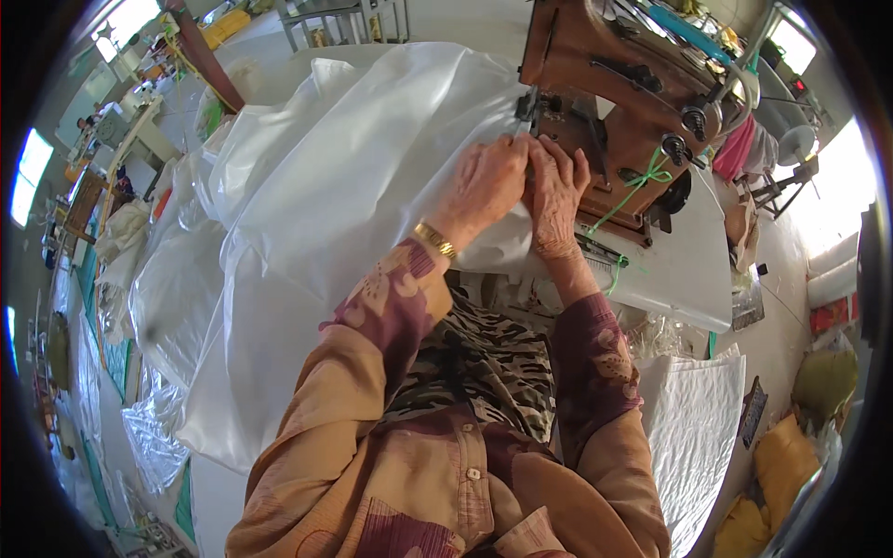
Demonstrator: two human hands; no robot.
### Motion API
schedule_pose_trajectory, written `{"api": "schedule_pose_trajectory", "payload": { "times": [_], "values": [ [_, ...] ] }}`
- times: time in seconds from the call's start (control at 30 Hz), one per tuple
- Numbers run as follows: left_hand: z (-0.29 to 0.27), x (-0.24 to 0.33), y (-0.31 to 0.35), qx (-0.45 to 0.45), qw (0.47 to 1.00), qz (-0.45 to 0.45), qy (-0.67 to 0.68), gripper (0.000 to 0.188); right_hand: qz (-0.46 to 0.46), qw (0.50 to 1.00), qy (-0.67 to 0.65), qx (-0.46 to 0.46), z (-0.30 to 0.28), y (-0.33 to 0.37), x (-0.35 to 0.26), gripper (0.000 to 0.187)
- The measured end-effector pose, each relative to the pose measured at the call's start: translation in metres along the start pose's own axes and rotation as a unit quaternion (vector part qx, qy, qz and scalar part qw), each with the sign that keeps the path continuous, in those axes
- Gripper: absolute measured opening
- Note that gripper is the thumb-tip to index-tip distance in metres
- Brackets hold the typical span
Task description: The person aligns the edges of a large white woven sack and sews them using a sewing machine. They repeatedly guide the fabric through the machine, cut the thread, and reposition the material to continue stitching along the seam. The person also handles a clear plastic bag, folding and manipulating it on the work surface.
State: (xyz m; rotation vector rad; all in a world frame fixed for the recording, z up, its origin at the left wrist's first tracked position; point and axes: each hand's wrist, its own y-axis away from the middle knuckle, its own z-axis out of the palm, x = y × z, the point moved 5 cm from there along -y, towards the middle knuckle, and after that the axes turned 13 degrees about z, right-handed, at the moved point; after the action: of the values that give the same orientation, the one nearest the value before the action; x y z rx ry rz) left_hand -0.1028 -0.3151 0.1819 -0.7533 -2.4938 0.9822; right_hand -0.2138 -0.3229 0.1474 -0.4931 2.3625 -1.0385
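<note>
A large, glossy white sheet (316, 195) spreads over the work table and hangs off its left and front sides. Its right edge runs up to a brown sewing machine (605, 102) at the far right. Just in front of the machine's needle area, my left hand (488, 177) is closed on the edge of the sheet. Beside it, fingertips almost meeting, my right hand (558, 191) has its fingers bent and closed. Whatever lies under those right fingers is hidden. A green cord (646, 177) is tied on the machine near its wheel.
The white table top (684, 274) shows right of the machine. Folded white sheeting (693, 437) hangs at the lower right, near yellow sacks (786, 465). Crumpled clear plastic (177, 270) lies left of the sheet. A metal stand (344, 19) is at the far side.
</note>
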Motion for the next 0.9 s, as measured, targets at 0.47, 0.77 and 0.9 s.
{"api": "schedule_pose_trajectory", "payload": {
  "times": [0.47, 0.77, 0.9],
  "values": [
    [-0.026, 0.015, 0.247, 0.071, 0.992, -0.105, -0.020, 0.058, -0.053, 0.995, -0.011, -0.079, -0.026, -0.009, -0.003, 0.046],
    [-0.058, -0.038, 0.405, -0.062, 0.934, -0.341, 0.085, 0.033, 0.059, 0.975, -0.211, -0.049, -0.065, 0.058, -0.052, 0.023],
    [-0.145, -0.010, 0.404, 0.057, 0.863, -0.432, 0.255, 0.026, 0.304, 0.844, -0.384, -0.216, -0.037, 0.098, -0.065, 0.024]
  ]
}}
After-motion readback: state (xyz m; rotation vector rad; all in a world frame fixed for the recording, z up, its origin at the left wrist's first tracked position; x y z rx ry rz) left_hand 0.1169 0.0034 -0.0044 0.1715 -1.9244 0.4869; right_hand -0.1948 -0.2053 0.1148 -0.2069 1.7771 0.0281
